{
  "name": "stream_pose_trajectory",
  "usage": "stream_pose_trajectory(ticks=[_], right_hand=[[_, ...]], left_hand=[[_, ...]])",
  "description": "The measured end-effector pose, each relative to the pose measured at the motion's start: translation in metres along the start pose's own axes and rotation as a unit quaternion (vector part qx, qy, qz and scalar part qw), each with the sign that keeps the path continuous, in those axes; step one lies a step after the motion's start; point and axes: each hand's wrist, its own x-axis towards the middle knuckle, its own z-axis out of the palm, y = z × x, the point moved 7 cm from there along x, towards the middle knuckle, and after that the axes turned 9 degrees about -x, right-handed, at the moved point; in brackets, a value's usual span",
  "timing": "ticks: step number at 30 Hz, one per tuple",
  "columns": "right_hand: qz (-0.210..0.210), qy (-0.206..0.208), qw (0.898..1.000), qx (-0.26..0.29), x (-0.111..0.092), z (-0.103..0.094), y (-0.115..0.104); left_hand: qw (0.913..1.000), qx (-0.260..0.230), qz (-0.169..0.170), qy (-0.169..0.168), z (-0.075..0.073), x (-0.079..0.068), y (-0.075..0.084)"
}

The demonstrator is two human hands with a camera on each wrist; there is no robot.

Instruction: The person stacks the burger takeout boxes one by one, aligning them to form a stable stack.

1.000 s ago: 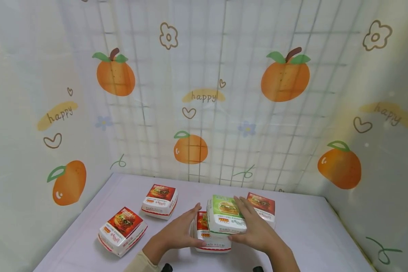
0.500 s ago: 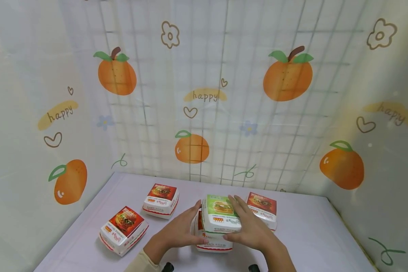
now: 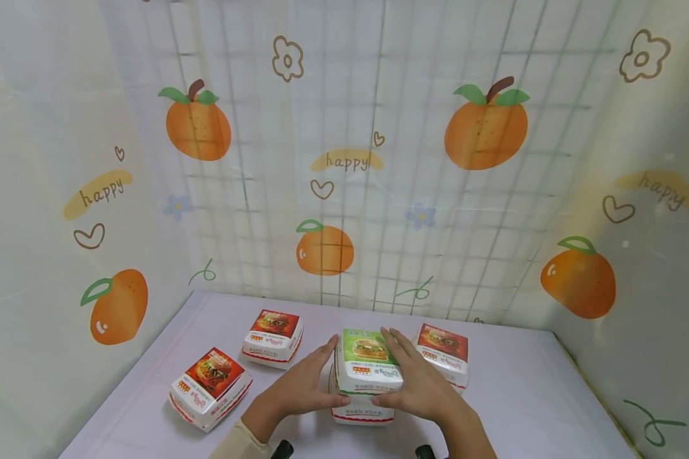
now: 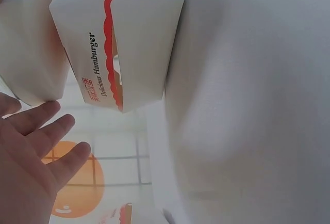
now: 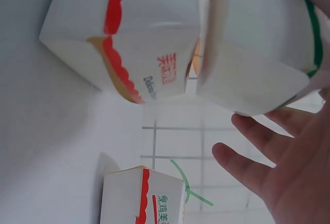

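A green-topped hamburger box (image 3: 370, 362) sits over a white-and-red hamburger box (image 3: 363, 414), whose top it hides. In the right wrist view, a narrow wedge-shaped gap shows between the upper box (image 5: 252, 43) and lower box (image 5: 139, 33). My right hand (image 3: 422, 382) grips the green box from the right, thumb at its front and fingers at its far side. On the left side, my left hand (image 3: 301, 386) holds it likewise, thumb in front. Fingertips of the left hand (image 4: 31, 162) meet the upper box's far edge in the left wrist view; its outer fingers are spread.
Two red-topped hamburger boxes stand to the left, one nearer (image 3: 210, 389) and one farther back (image 3: 272, 338). Another red-topped box (image 3: 443, 354) is behind my right hand. The pale table (image 3: 528, 408) ends at a curtain (image 3: 252, 248) printed with oranges.
The green-topped box has moved left and now lines up over the lower box, covering its red top. My right hand came with it; my left hand has closed in on its left side.
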Motion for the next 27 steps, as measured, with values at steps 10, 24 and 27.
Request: stream_pose_trajectory(ticks=[10,24,27], right_hand=[[-0.009,0.002,1.0,0.001,0.002,0.0,-0.003],[-0.004,0.003,1.0,0.013,0.0,0.004,-0.002],[-0.006,0.007,1.0,0.017,-0.002,0.003,-0.003]], left_hand=[[0.9999,-0.007,0.009,-0.01,-0.002,0.0,-0.007],[0.9987,-0.028,-0.022,-0.035,0.004,0.0,-0.015],[0.9979,-0.04,-0.027,-0.042,0.006,0.0,-0.017]])
